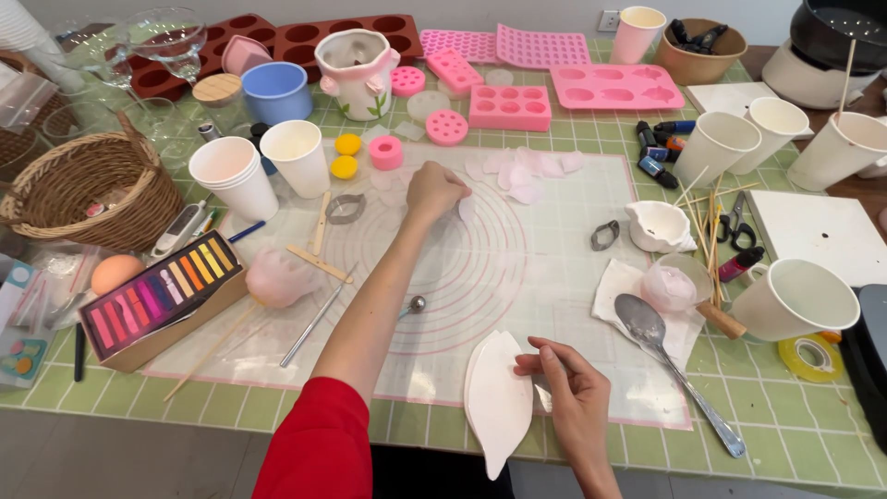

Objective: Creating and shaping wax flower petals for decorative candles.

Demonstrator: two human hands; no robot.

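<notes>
My left hand (434,189), on a red-sleeved arm, reaches out over the translucent baking mat (517,296) with pink circles. Its fingertips pinch a thin pale pink petal (467,209). A loose heap of similar petals (527,171) lies just beyond it on the mat. Near the front edge, my right hand (571,383) curls its fingers on the edge of a white leaf-shaped piece (497,397). A pink bud-like flower on a stick (275,275) lies left of my arm.
Paper cups (236,171), a wicker basket (83,189), a box of coloured pastels (162,291), pink silicone moulds (510,106) and a blue cup (275,91) crowd the back and left. A metal spoon (651,333), scissors (735,222), wooden sticks and more cups (799,296) lie on the right.
</notes>
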